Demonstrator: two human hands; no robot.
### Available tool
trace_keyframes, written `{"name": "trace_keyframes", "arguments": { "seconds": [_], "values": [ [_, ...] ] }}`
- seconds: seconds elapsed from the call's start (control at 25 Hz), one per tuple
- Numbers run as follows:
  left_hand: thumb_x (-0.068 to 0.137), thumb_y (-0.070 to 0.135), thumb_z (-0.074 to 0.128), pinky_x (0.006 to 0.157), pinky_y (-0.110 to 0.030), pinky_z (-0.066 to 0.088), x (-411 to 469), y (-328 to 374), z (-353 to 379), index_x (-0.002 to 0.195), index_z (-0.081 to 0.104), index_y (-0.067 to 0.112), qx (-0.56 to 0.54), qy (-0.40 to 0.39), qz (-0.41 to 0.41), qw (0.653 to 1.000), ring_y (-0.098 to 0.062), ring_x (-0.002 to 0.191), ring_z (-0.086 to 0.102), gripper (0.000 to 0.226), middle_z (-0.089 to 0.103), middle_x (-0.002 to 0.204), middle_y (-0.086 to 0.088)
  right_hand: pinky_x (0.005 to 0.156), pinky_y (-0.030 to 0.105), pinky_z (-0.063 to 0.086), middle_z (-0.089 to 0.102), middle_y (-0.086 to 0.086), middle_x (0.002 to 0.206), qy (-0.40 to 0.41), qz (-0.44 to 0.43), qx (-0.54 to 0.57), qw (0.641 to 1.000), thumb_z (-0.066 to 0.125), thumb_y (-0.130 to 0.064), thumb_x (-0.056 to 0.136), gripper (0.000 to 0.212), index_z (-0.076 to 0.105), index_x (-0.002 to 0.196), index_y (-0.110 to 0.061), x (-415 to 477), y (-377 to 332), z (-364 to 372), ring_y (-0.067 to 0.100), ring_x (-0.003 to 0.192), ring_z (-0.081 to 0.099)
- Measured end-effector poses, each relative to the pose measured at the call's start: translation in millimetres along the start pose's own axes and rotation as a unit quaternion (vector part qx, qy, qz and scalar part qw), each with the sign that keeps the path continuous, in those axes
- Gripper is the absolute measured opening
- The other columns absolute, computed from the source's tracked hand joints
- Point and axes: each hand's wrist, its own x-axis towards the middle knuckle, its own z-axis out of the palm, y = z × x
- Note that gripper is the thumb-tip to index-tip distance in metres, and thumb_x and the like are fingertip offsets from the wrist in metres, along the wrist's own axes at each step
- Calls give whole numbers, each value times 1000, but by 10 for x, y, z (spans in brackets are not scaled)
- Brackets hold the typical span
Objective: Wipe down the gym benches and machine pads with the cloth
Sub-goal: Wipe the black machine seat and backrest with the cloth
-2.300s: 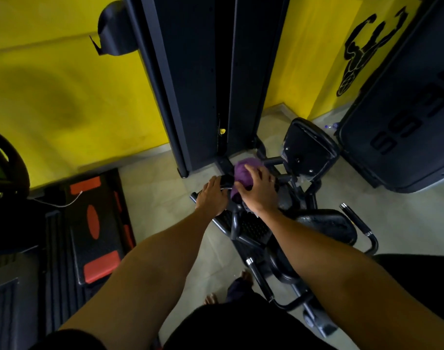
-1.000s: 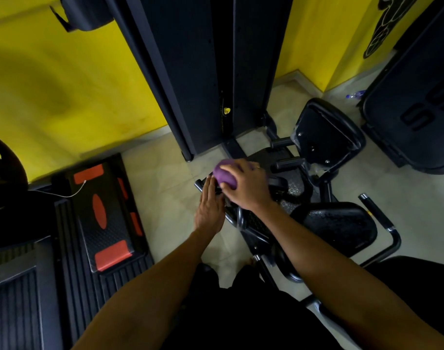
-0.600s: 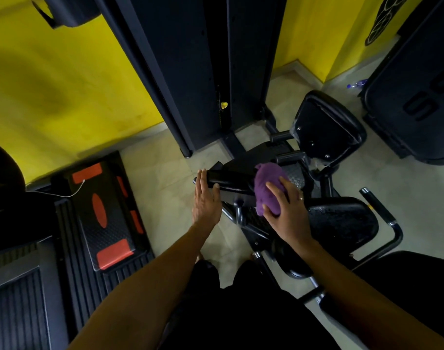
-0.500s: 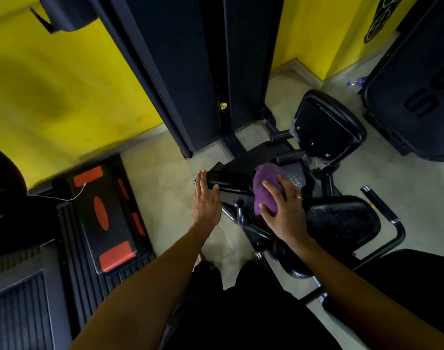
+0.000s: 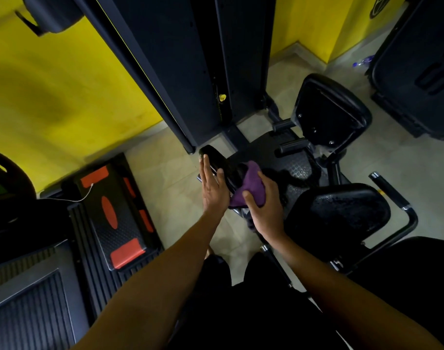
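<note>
Two hands work at one black roller pad (image 5: 216,162) on the left side of a seated gym machine, and what matters is how that pad runs. Its long axis slants from a far end near the foot of the weight-stack tower (image 5: 180,72) back toward the person and to the right, where it disappears under the purple cloth (image 5: 250,188). The right hand (image 5: 266,210) has the cloth, thumb on the near side and fingers curled over the top, so the bunched fabric is clamped against the pad's nearer end. From that grip the uncovered stretch of pad lies ahead and to the left, so I judge the next stroke would have to travel along the slant, away from the body. The left hand (image 5: 213,193) holds nothing. It lies flat along the pad's left flank, fingers straight and together, tips close to the far end, thumb against the pad, apparently steadying it against rolling. It is the nearer hand to the uncovered part, yet the cloth is in the other, just beside its thumb. To the right, the machine's seat pad (image 5: 339,213) and the tilted back pad (image 5: 327,114) beyond it stand apart from both hands; whether they have been wiped cannot be told.
</note>
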Motion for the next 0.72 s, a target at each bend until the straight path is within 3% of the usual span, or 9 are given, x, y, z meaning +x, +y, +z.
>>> {"name": "trace_keyframes", "arguments": {
  "seconds": [0.04, 0.12, 0.24, 0.36, 0.48, 0.6, 0.72],
  "values": [
    [109, 37, 30, 118, -14, 11, -14, 6, 22, 161, 9, 19, -13, -4, 2, 1000, -16, 154, 4, 59, 4, 169, -3, 93, 19, 50, 52, 0, 138, 11, 66, 55, 996, 59, -55, 96, 60, 47, 147, -25, -20, 52, 82, 10, 120, 57],
    [108, 40, 25, 124, -25, 9, -24, 11, 100, 161, 7, 20, -43, -11, 2, 999, -15, 155, 2, 59, 3, 169, -2, 94, 22, 52, 59, 5, 129, 30, 207, 127, 970, 55, -46, 100, 43, 57, 136, -22, 123, 116, 258, 18, 117, 61],
    [109, 35, 23, 127, -41, 8, -1, 22, 175, 161, 3, 26, -66, -18, -13, 998, -16, 155, 1, 55, 2, 169, -1, 103, 49, 50, 60, 15, 130, 57, 347, 154, 923, 48, -43, 98, 42, 59, 134, -24, 310, -24, 480, 35, 121, 60],
    [110, 31, 26, 126, -44, 13, 70, 23, 128, 160, 10, 27, -78, -22, -19, 997, -18, 155, 7, 53, 8, 169, -2, 108, 45, 44, 44, 16, 143, 54, 309, 149, 938, 50, -39, 104, 50, 44, 150, -23, 118, -409, 551, 33, 128, 50],
    [109, 31, 27, 125, -37, 16, 127, 25, 43, 160, 15, 21, -64, -33, 12, 997, -14, 153, 13, 53, 15, 168, -3, 110, 41, 40, 39, 16, 151, 61, 298, 183, 935, 50, -36, 105, 53, 38, 154, -20, 46, -325, 708, 31, 138, 43],
    [111, 21, 29, 114, -26, 26, 218, 92, -12, 160, 19, 27, -28, -45, -3, 999, -5, 138, 27, 50, 25, 164, -1, 112, 44, 44, 55, 1, 138, 72, 278, 242, 927, 50, -31, 103, 35, 57, 137, -26, 208, 26, 837, 25, 136, 50],
    [108, 16, 30, 105, -27, 33, 353, 143, -48, 157, 22, 35, 6, -62, -7, 998, -12, 131, 39, 54, 35, 158, -2, 107, 41, 47, 63, -2, 120, 61, 330, 290, 896, 50, -12, 103, 27, 63, 110, -35, 390, 346, 934, 27, 125, 58]
  ]
}}
